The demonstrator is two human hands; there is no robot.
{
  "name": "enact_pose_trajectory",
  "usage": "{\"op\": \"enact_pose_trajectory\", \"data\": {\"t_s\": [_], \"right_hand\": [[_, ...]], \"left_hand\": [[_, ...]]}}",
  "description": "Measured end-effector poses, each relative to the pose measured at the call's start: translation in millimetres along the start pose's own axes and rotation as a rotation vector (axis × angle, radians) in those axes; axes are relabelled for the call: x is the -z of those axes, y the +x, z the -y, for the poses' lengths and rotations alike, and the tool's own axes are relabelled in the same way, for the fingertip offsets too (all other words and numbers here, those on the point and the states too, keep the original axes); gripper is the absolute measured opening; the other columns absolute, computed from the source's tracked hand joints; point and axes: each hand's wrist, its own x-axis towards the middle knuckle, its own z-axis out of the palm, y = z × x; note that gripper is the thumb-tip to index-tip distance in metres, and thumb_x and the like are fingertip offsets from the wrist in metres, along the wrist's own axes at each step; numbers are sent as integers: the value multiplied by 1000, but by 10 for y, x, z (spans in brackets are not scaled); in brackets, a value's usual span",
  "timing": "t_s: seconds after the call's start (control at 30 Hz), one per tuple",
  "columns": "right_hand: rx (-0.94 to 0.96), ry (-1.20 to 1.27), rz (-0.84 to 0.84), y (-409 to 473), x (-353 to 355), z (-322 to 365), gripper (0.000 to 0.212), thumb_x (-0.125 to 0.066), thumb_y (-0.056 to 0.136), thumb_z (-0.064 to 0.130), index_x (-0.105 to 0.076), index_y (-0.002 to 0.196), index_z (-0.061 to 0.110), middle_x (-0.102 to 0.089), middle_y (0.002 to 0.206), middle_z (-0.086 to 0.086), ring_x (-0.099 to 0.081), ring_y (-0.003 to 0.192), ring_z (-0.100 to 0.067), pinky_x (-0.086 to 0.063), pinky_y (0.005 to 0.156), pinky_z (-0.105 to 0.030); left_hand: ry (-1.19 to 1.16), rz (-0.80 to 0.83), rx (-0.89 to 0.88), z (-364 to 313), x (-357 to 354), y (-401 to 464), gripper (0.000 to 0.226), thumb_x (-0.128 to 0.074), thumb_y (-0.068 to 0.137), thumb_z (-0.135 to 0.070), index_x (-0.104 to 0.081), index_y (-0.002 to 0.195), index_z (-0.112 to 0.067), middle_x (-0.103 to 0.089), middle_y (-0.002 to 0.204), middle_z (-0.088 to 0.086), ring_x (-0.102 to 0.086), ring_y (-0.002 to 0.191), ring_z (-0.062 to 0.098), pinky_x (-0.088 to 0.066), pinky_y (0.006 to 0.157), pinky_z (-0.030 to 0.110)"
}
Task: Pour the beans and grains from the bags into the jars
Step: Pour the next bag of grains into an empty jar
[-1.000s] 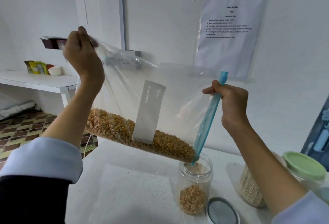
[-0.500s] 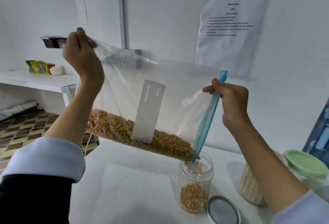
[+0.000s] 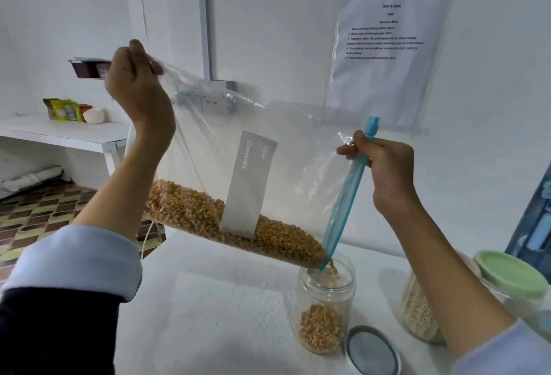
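Left hand [image 3: 135, 85]: raised high, its grip pinched on the bottom corner of the bag [image 3: 298, 142].
Right hand [image 3: 387, 169]: its grip closed round the bag's blue zip strip [image 3: 347, 195].
Bag: clear, tilted down to the right, corn [image 3: 226, 222] heaped along its low edge.
Jar [image 3: 326, 309]: open on the white tabletop [image 3: 208, 315], corn falling in from the bag's corner, bottom part filled.
Lid [image 3: 372, 350]: lies just beside the jar.
Grain jar [image 3: 420, 312]: to the right, behind the right forearm.
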Motion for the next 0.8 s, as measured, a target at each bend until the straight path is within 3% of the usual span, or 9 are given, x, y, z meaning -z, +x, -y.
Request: {"op": "enact_pose_trajectory", "data": {"t_s": [0.13, 0.27, 0.5, 0.8], "right_hand": [[-7, 6, -45, -12, -2, 5, 27, -61, 91, 18, -69, 65, 17, -70, 71, 5, -62, 70, -8, -46, 74, -16], [-14, 26, -64, -26, -21, 2, 28, -62, 90, 15, -69, 62, 16, -69, 60, 8, -61, 68, -8, -47, 74, -17], [1, -6, -45, -58, -39, 20, 27, -61, 92, 18, -69, 66, 15, -69, 76, -1, -59, 69, -9, -45, 74, -19], [-18, 50, -87, -78, -78, -15, 30, -65, 88, 17, -68, 58, 16, -68, 58, 6, -60, 64, -11, -47, 73, -21]], "left_hand": [[-3, 2, 10, 14, 6, -8, 40, -43, 94, -12, -36, 55, -21, -43, 45, -15, -35, 45, 1, -30, 50, 18], [13, 13, 8, -5, 8, -34, 40, -42, 95, -13, -38, 56, -20, -43, 51, -6, -37, 46, 0, -31, 51, 16], [-1, -5, 11, 15, 13, -33, 40, -41, 95, -13, -38, 57, -20, -43, 48, -16, -39, 48, 0, -34, 54, 15], [-5, 30, 21, 42, 12, -36, 37, -42, 95, -14, -40, 58, -16, -42, 54, -1, -38, 47, 2, -31, 51, 16]]}}
